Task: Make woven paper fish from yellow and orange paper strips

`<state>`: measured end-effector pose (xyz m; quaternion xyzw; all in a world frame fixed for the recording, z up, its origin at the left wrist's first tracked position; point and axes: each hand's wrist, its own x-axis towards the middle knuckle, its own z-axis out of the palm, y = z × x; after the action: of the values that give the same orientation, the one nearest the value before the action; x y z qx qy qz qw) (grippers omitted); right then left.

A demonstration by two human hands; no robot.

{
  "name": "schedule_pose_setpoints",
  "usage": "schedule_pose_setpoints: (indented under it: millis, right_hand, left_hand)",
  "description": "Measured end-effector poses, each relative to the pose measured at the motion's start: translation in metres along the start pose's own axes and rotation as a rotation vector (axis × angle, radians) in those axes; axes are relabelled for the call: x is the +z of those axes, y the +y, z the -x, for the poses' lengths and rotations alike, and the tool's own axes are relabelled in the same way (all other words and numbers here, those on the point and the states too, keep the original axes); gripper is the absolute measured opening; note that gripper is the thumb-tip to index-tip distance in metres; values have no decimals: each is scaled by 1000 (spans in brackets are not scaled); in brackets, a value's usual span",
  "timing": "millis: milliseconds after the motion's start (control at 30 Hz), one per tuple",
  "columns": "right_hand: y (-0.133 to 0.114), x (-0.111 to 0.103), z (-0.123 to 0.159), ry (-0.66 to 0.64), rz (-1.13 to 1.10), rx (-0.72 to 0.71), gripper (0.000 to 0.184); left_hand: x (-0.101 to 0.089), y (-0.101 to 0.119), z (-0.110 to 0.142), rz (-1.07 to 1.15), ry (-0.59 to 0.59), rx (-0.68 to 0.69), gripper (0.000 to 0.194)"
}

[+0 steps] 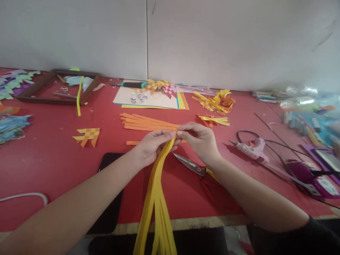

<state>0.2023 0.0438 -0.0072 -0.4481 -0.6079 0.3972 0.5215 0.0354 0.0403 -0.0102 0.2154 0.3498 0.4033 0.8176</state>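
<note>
A bundle of long yellow paper strips (157, 187) hangs from my fingers over the table's front edge, its lower ends fanned apart. My left hand (152, 145) is closed round the top of the bundle. Thumb and fingers of my right hand (200, 140) pinch the same upper end. Just behind them, orange paper strips (148, 122) lie fanned on the red table (106, 117). Scissors (190, 164) rest with open-ended blades pointing left under my right wrist, their handles partly hidden. To the left lies a small woven orange-and-yellow paper fish (89, 136).
A black phone-like slab (110, 198) lies beneath my left forearm. Right of me are a pink glue gun (252, 148) with its cord and a purple box (310, 177). Behind stand a brown frame (34, 97), paper sheets (159, 102) with beads, and yellow-orange scraps (217, 101).
</note>
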Motion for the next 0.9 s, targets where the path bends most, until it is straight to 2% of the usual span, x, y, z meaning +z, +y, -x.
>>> schedule_pose_setpoints:
  millis: [167,300,400,700,833,900]
  right_hand:
    - [1,1,2,6,14,14,18]
    - [-1,0,6,-41,42,-135,38]
    - [-3,-2,7,-134,203,-224,32]
    - [-6,-4,6,-186,184,-192,32]
    - [0,-3,5,-182,202,-152,28]
    - [2,-2,4,-157,157,-131,33]
  left_hand:
    - [2,0,1,8,1,19,7]
    - [1,0,0,36,16,52,7]
    - [0,0,-2,59,22,80,6]
    - [1,1,-1,42,66,85,8]
    - [-1,0,-1,-8,19,82,10]
    - [-2,-2,-1,-17,-11,77,12]
